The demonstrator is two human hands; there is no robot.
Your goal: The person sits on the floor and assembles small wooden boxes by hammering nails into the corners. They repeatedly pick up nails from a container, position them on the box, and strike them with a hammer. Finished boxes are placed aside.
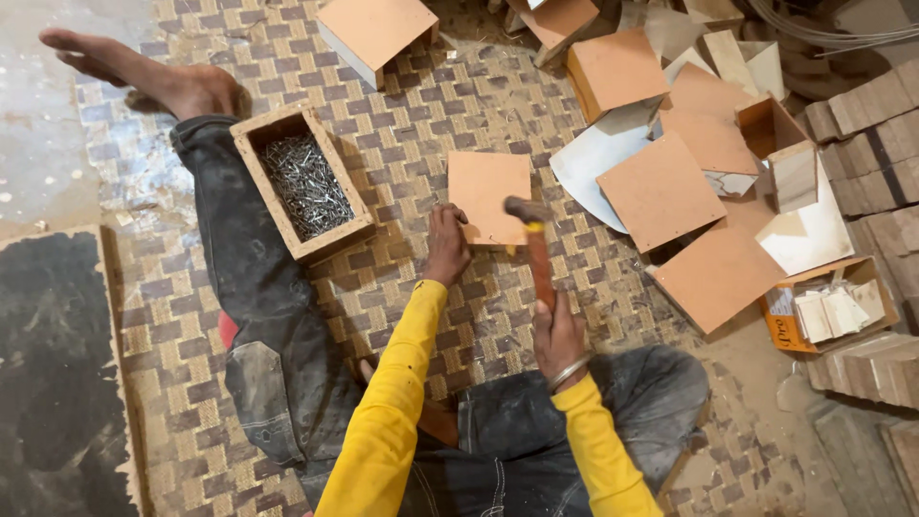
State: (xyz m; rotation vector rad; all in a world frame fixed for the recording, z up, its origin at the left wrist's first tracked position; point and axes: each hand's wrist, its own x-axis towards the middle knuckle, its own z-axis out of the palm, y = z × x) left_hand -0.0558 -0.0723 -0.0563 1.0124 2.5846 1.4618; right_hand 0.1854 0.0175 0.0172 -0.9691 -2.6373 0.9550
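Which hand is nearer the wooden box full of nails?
Left. The left hand rests beside the wooden box of nails; the right hand grips a hammer farther away.

The square board (489, 197) lies on the woven mat (412, 124) at the centre of the view. The left hand (446, 244) touches its edge at 7 o'clock; the hammer (536, 251), gripped by the right hand (558, 335), has its head at the board's 5 o'clock corner. The open box of nails (304, 184) sits at 9 o'clock, beside the outstretched leg (251, 287). A heap of boards (689, 182) spreads at 3 o'clock, and another box (375, 33) stands at 11 o'clock
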